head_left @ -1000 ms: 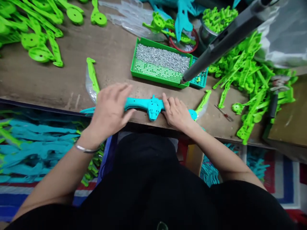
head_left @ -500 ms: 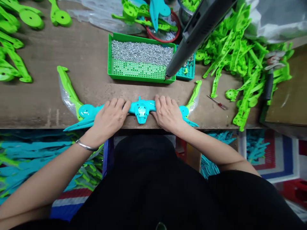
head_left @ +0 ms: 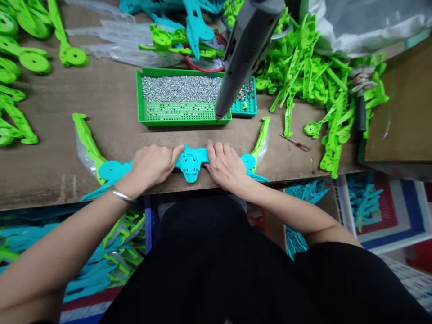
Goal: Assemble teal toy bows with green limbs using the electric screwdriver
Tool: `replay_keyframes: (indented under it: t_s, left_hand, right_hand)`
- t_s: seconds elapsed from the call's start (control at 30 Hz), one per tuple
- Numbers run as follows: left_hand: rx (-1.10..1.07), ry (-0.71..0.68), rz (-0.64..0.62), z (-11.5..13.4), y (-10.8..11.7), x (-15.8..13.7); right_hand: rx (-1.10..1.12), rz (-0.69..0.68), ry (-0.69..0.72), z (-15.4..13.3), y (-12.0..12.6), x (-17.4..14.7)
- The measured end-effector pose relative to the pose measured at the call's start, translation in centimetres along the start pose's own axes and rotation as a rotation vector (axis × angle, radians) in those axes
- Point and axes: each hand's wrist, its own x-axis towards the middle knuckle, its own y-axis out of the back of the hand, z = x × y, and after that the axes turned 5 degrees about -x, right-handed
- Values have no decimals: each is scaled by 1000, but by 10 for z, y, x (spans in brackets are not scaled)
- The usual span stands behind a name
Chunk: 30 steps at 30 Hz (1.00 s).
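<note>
A bow-shaped plastic toy [head_left: 191,167] lies along the table's near edge, its turquoise middle facing up. Green curved limbs with clear plastic under them reach away from me at both ends, the left green limb [head_left: 88,143] and the right green limb [head_left: 262,137]. My left hand [head_left: 152,164] is closed round the turquoise bar left of the middle, thumb close to the centre piece. On the other side my right hand [head_left: 226,165] grips the bar, fingers over the top. Both palms hide part of the bar.
Beyond the toy stand a green tray [head_left: 182,122] of silver screws [head_left: 182,88] and a small turquoise basket [head_left: 250,110]. A grey power screwdriver [head_left: 232,67] slants above them. Green parts [head_left: 297,72] are heaped right, near a red-handled screwdriver [head_left: 297,144]. More green parts [head_left: 35,60] lie left.
The camera view has shifted, so the table things appear further left and mostly lower. My left hand has rolled, its fingers now tucked more round the bar. The toy remains between both hands.
</note>
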Motion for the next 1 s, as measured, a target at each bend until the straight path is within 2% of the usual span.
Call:
replay_keyframes:
  t_s: [0.1,0.17,0.27,0.33,0.4,0.5,0.53,0.6,0.7,0.73,0.77,0.87,0.9,0.93,1.0]
  left_hand:
    - [30,-67,-49,3,3,-2]
    - [36,-100,-103,0,6,-2]
    - [51,-78,-136,-3,11,2]
    - [58,-55,-132,-5,12,6]
    - [59,-51,-138,-7,14,11]
    - [46,-88,-140,-12,14,16]
    - [29,-104,-119,-14,13,14]
    - [-62,-114,7,-12,9,5]
    - [-407,-54,315,9,-5,-28]
    - [-578,-15,368,22,-11,-41]
    - [-764,34,365,36,-17,-52]
    - [-1431,152,-171,84,-35,-72]
    - [-1591,201,-274,98,-39,-71]
    - [-1719,237,-325,109,-42,-68]
    - [-1880,266,-323,125,-45,-58]
  right_hand:
    - [139,-86,30,14,16,7]
    - [364,-246,78,33,28,19]
    - [744,-554,109,67,38,38]
    - [892,-667,81,80,38,47]
    - [975,-694,22,84,35,51]
    - [1045,-664,-69,79,29,51]
    - [1058,-649,-86,77,28,50]
    - [1067,-621,-96,75,27,49]
    - [1079,-596,-81,76,26,50]
    - [1083,-595,-77,77,25,50]
    - [1085,-597,-77,78,25,51]
    - [1080,-615,-86,77,26,52]
    - [1078,-623,-86,76,27,52]
    - [1078,-627,-83,74,28,52]
    - [1074,-620,-81,72,31,52]
